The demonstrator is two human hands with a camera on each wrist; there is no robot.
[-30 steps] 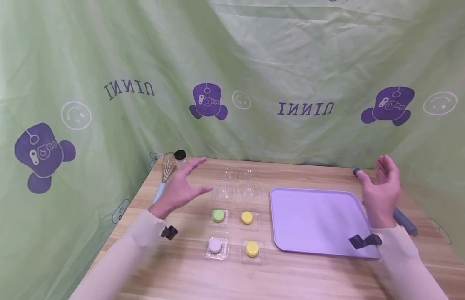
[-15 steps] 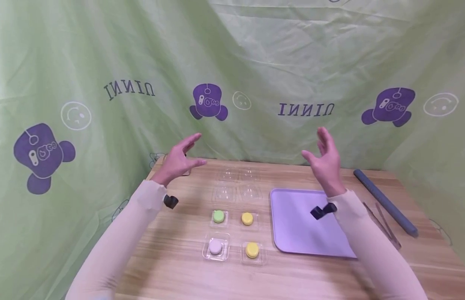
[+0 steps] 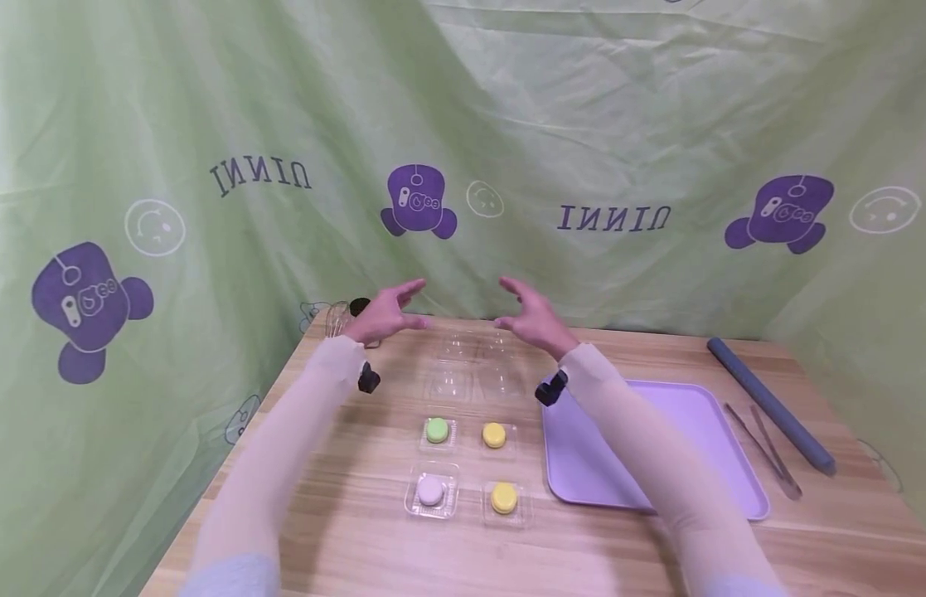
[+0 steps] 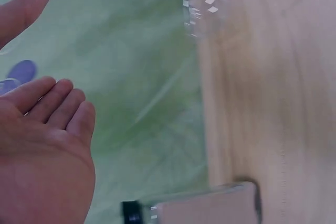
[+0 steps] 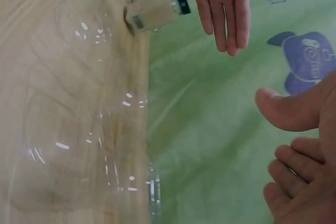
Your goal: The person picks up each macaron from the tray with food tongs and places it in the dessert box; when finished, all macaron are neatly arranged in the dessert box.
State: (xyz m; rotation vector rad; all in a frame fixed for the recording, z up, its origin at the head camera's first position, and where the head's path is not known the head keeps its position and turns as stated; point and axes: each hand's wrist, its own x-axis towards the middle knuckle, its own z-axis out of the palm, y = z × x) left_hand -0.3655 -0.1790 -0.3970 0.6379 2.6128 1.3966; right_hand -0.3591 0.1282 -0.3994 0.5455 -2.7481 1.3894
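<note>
From the head, we see four clear domed plastic pieces (image 3: 451,383) on the wood-grained table (image 3: 373,547), left of the far part of the flat rectangular lilac tray (image 3: 585,456). The person's left hand (image 3: 382,317) is raised well left of that tray, the right hand (image 3: 537,320) in the air beyond its far left corner. Round green, lilac and yellow macarons (image 3: 494,435) sit left of it too. From the left wrist, we see released fingers, loosely extended, and a black-capped clear bottle (image 4: 205,207), well left of the tray. From the right wrist, we see released fingers, gently bent, thumb apart
</note>
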